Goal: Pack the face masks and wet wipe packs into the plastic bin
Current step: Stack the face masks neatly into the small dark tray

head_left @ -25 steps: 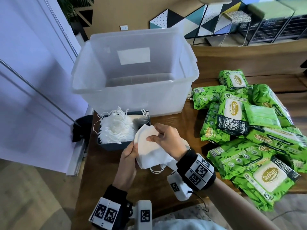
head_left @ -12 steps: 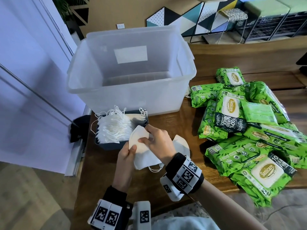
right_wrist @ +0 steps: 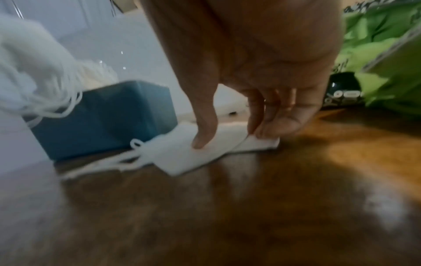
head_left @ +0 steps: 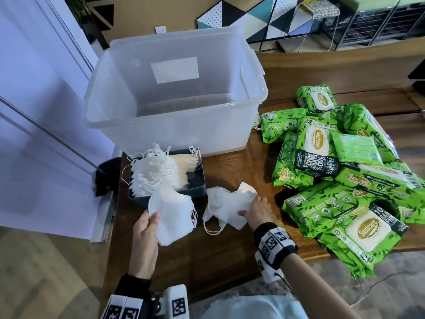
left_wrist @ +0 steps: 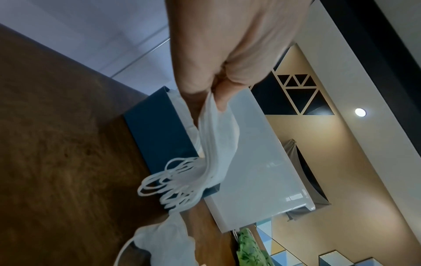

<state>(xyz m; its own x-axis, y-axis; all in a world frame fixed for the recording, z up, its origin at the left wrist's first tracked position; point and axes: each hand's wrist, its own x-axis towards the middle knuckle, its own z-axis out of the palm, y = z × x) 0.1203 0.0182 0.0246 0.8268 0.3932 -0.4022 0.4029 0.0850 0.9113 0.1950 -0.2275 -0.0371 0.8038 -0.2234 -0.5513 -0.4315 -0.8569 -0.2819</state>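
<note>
Face masks are the business of this moment: the left hand [head_left: 147, 229] pinches a small sheaf of white masks [head_left: 171, 215] by one edge, thumb on top and fingers [left_wrist: 222, 100] curled beneath, ear loops dangling off the far side, held clear of the counter [head_left: 207, 268]. At its three o'clock the right hand [head_left: 258, 209] presses down on loose masks on the counter [head_left: 226, 207], thumb and fingertips [right_wrist: 202, 142] bent onto the fabric as if to gather them; whether they are already lifted I cannot tell, since the right wrist view is blurred.

Judging by this, the step in hand is collecting masks into a stack before loading. The plastic bin [head_left: 177, 125] stands at twelve o'clock from the hands and looks to have nothing in it yet. More masks fill the dark tray [head_left: 195, 183] just in front of the bin, and the wet wipe packs [head_left: 340, 171] lie heaped at about two o'clock, untouched.

The next move probably calls for joining the two lots, squaring the edges, keeping the loops from snagging on the tray, then lifting over the bin's near wall.

How many masks each hand has is hard to count. The bin's floor is seen only through cloudy plastic, and the lowest packs run towards the counter edge, partly overlapped.
</note>
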